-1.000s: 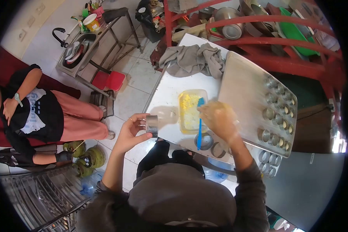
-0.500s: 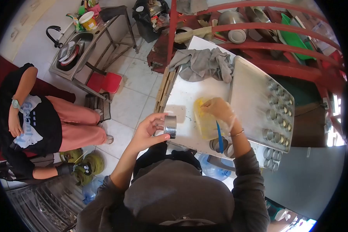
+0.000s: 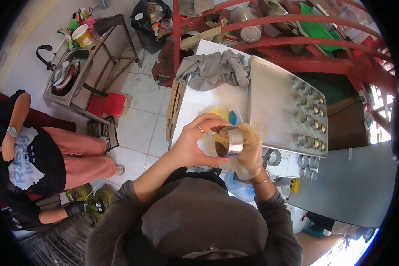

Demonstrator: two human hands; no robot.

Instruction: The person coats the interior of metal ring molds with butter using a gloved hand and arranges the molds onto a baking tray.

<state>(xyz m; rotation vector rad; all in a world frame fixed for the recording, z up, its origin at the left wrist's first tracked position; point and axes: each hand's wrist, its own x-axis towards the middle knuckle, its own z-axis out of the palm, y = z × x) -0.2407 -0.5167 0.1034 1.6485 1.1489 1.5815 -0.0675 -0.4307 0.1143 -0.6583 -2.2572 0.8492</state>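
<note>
In front of my chest, my left hand [image 3: 195,144] grips a short metal ring mould [image 3: 236,142], thumb below and fingers above. My right hand [image 3: 250,153] wears a clear plastic glove. Its bent fingers reach into the ring, partly hidden by the metal wall. Just beyond both hands lies a clear tub [image 3: 238,113] with a yellow, greasy-looking substance [image 3: 217,111] and a blue-handled tool [image 3: 232,117], largely covered by my hands. Beside my right wrist, more ring moulds [image 3: 274,157] stand on the white tabletop [image 3: 193,103].
A large metal tray [image 3: 270,106] holds rows of ring moulds [image 3: 299,117] along its right side. A grey cloth [image 3: 213,71] lies at the table's far end. At left stand a person in pink trousers [image 3: 86,150] and a sink [image 3: 71,66]. Red railings [image 3: 292,51] border the far side.
My right hand has left the yellow tub and come to the ring mould. My left hand has brought the ring rightward to meet it. The blue-handled tool now lies differently in the tub.
</note>
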